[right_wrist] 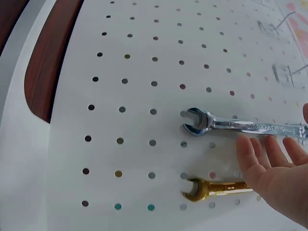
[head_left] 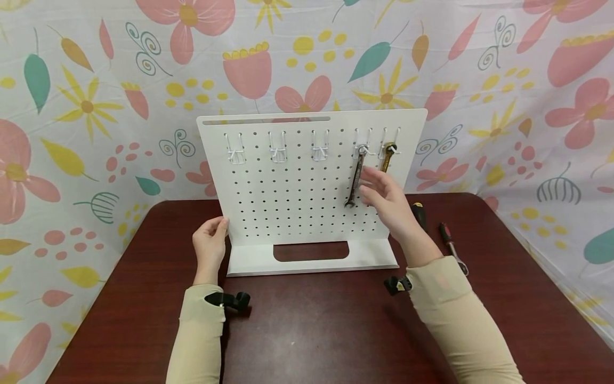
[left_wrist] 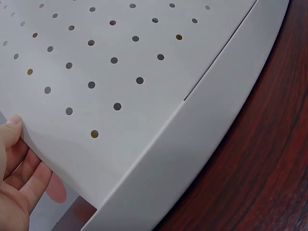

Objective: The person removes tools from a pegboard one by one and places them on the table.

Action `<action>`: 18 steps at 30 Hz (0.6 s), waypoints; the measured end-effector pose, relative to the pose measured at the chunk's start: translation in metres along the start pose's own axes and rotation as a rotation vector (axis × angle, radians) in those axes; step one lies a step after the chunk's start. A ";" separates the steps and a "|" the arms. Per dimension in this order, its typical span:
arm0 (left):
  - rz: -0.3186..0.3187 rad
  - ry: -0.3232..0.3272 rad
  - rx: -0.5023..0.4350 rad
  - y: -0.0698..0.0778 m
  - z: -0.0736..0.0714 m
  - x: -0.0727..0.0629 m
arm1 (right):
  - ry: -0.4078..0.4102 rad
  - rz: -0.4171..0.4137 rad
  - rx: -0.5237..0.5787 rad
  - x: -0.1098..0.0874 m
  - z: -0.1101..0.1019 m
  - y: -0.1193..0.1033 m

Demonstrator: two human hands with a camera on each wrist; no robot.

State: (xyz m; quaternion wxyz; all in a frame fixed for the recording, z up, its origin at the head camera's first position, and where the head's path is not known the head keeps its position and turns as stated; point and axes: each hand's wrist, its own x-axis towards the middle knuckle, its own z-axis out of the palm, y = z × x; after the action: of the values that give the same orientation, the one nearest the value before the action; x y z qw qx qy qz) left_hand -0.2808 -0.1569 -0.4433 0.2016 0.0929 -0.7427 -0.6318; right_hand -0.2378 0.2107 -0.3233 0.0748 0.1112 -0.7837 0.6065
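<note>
A white pegboard point(head_left: 288, 186) stands upright on the table. My left hand point(head_left: 209, 241) pinches its lower left edge, with the thumb in front and the fingers behind, as the left wrist view shows. A silver combination wrench point(head_left: 355, 178) hangs by its ring end from a hook, open end down. Beside that wrench is my right hand point(head_left: 390, 208), its fingers loosely extended and nothing gripped; whether a fingertip touches the wrench I cannot tell. A gold combination wrench point(right_wrist: 221, 188) hangs from the rightmost hook, partly behind the right hand.
Three more white wire hooks point(head_left: 278, 154) hold nothing on the board's left and middle. To the right on the dark red-brown table point(head_left: 307, 330) lie a red-and-black-handled ratchet point(head_left: 450, 242) and a black-and-yellow handle point(head_left: 419, 214), partly hidden. Behind hangs a floral cloth point(head_left: 158, 90).
</note>
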 end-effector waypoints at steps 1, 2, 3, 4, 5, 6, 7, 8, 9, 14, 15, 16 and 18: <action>-0.001 -0.001 -0.002 0.000 0.000 0.000 | -0.002 0.004 0.007 0.001 0.001 0.000; 0.000 -0.001 -0.004 0.000 0.000 0.000 | -0.005 0.010 0.017 0.002 0.002 0.000; 0.002 -0.002 -0.005 0.000 0.000 0.000 | -0.008 0.017 0.033 0.003 0.003 0.000; 0.002 -0.004 -0.011 0.000 0.000 0.000 | -0.010 0.025 0.048 0.004 0.004 0.000; 0.003 -0.005 -0.015 0.000 0.000 0.000 | -0.013 0.034 0.065 0.005 0.004 0.000; 0.002 -0.006 -0.019 0.000 0.000 0.000 | -0.017 0.043 0.081 0.006 0.005 -0.001; 0.002 -0.007 -0.022 0.001 0.000 -0.001 | -0.020 0.052 0.097 0.007 0.006 -0.001; 0.001 -0.008 -0.023 0.001 0.000 -0.001 | -0.026 0.058 0.108 0.008 0.006 -0.001; 0.000 -0.009 -0.024 0.001 -0.001 -0.001 | -0.026 0.067 0.117 0.009 0.007 -0.002; -0.010 -0.011 -0.018 0.001 0.000 0.000 | -0.022 0.093 0.159 0.011 0.010 -0.002; -0.011 -0.011 -0.018 0.001 0.000 0.000 | -0.023 0.099 0.179 0.011 0.010 -0.001; -0.012 -0.012 -0.017 0.001 0.000 0.000 | -0.029 0.100 0.200 0.011 0.010 0.000; -0.013 -0.013 -0.018 0.001 0.000 0.001 | -0.040 0.103 0.238 0.011 0.011 0.002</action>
State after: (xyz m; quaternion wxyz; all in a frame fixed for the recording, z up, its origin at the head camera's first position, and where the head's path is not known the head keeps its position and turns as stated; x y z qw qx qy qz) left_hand -0.2814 -0.1566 -0.4420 0.1934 0.0918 -0.7377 -0.6402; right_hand -0.2489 0.1994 -0.3250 0.0139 0.0909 -0.7122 0.6959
